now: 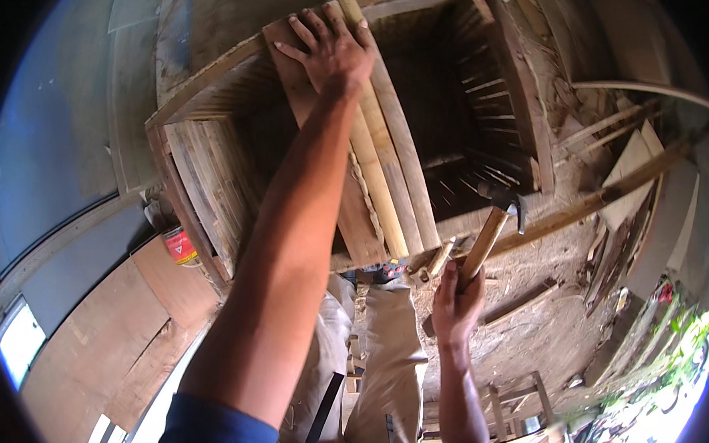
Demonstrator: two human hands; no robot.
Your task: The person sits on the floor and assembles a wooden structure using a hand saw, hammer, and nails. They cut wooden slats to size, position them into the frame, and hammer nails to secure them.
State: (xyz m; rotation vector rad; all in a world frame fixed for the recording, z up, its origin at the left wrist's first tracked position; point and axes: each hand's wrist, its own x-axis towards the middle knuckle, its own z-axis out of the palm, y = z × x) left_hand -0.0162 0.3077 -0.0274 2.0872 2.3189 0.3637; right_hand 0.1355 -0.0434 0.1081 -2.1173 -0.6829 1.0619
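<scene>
A large open-topped wooden crate point(522, 90) with slatted sides stands in front of me. Several planks point(390, 163) lie side by side across its top, running from the far rim to the near one. My left hand point(337, 58) presses flat on the far ends of these planks, fingers spread, and my forearm crosses over the crate. To the right of the planks' near ends, my right hand point(455, 311) is wrapped round the wooden handle of a claw hammer point(484, 243). The hammer's dark metal head is raised near the crate's near right rim, apart from the planks.
A red tin point(179, 246) stands left of the crate beside brown boards point(99, 352). Scrap wood point(631, 220) leans at the right. A loose stick point(520, 302) lies on the dirt floor point(549, 336). A small wooden frame point(521, 399) stands at the lower right.
</scene>
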